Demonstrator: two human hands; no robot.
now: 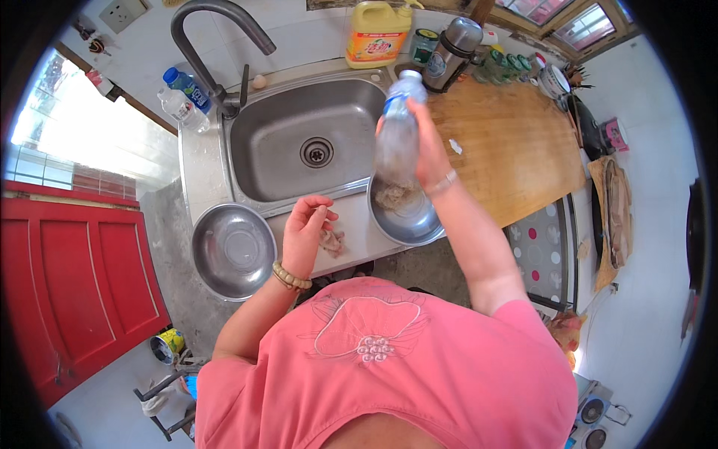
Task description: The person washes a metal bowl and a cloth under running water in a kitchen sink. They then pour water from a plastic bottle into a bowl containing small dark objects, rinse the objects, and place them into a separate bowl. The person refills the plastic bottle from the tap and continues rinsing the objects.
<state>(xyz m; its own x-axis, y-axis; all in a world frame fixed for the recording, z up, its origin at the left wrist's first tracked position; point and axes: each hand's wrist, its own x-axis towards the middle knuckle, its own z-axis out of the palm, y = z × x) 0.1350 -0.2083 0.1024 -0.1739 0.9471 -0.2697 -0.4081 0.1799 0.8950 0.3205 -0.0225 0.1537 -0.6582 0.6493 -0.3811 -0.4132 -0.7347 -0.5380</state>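
Note:
My right hand (427, 149) grips a clear plastic bottle (397, 132) with a white cap and a blue label. The cap points away from me, and the blurred base is over a steel bowl (412, 227). A brownish, crumbly or fibrous clump (395, 196) lies in that bowl; I cannot tell whether the bottle touches it. Loosely curled, my left hand (305, 227) hovers above the counter's front edge, apparently holding nothing. Just beside its fingers lies a crumpled pinkish-beige scrap (332, 242), perhaps cloth. Another steel bowl (234, 252) sits left of this hand.
Behind the hands is a stainless steel sink (269, 168) with a grey faucet (219, 56). Two plastic bottles (188, 98) stand left of it. A yellow detergent jug (378, 36), a steel thermos (453, 53) and glass jars (502, 66) line the back. A wooden board (505, 146) extends right.

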